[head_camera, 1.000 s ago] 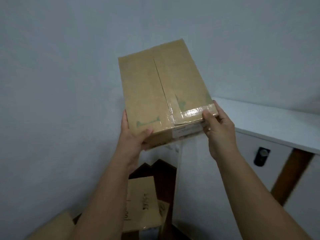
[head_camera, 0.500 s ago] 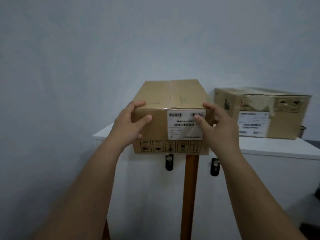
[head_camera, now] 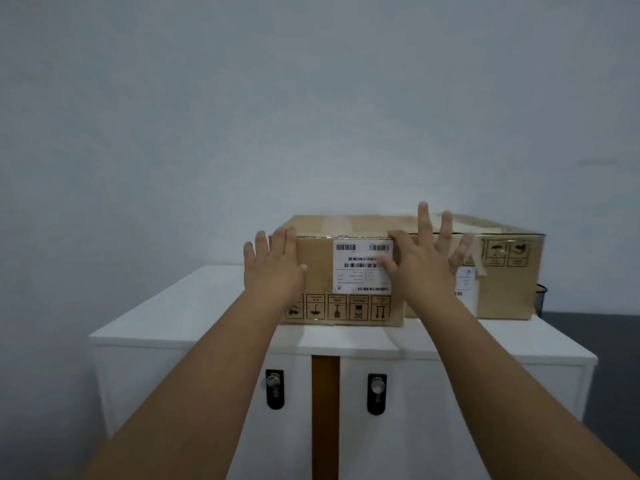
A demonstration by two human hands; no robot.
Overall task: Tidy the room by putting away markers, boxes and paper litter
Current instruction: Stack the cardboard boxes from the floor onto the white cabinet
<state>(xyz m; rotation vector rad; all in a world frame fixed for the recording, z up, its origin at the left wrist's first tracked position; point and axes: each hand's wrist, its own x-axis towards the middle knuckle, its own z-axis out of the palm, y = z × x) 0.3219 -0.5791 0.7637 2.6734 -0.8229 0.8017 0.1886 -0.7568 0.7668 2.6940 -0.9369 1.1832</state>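
A brown cardboard box (head_camera: 322, 271) with a white barcode label and a row of handling symbols stands on top of the white cabinet (head_camera: 194, 306). My left hand (head_camera: 272, 268) lies flat against the left part of the box's front face, fingers straight and spread. My right hand (head_camera: 420, 259) is flat against the right part of the front face, fingers spread upward past the top edge. A second, larger cardboard box (head_camera: 502, 282) stands right beside it on the same cabinet top, partly hidden by my right hand.
The cabinet stands against a pale wall; it has two doors with dark lock plates (head_camera: 274, 389) and a brown strip (head_camera: 325, 410) between them. A dark mesh container (head_camera: 541, 299) peeks out behind the larger box. Bare cabinet top lies left of the boxes.
The box, gripped in both hands in the air before, now stands on the cabinet beside the larger box. Both hands have let go and lie flat with straight fingers against its front.
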